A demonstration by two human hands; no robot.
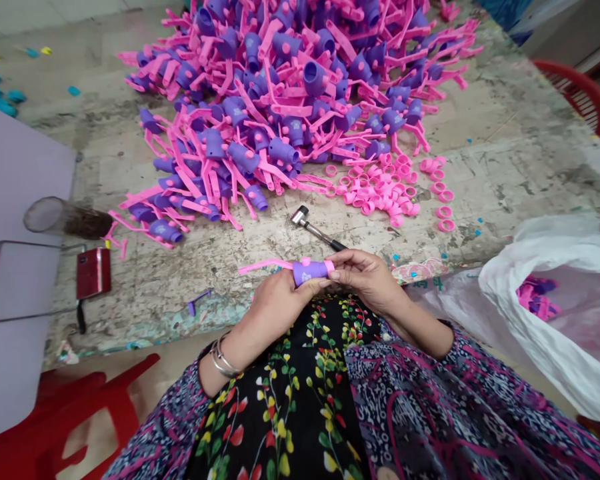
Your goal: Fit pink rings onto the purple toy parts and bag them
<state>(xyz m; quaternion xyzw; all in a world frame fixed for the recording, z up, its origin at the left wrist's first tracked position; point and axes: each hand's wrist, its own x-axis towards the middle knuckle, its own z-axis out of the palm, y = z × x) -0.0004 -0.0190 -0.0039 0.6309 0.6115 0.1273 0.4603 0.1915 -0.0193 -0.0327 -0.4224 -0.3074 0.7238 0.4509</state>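
Note:
Close to the table's front edge, my left hand (283, 300) is closed around a purple plastic barrel with pink arms (309, 272). Its pink arms point to the left. At the barrel's right end sits a pink ring (329, 267), pinched between the fingertips of my right hand (365, 277). Whether the ring is fully seated I cannot tell. Just beyond my hands lies a small hammer (317, 230) with a black grip. Further off is a heap of like purple and pink pieces (280, 80), with a pile of loose pink rings (380, 187) at its near right side.
A white plastic bag (515, 253) holding similar pieces stands open at the right. On the left are a red box-shaped device (93, 273), a clear cup (45, 215) lying on its side and a pale panel (20, 267). A red stool (90, 413) is below left.

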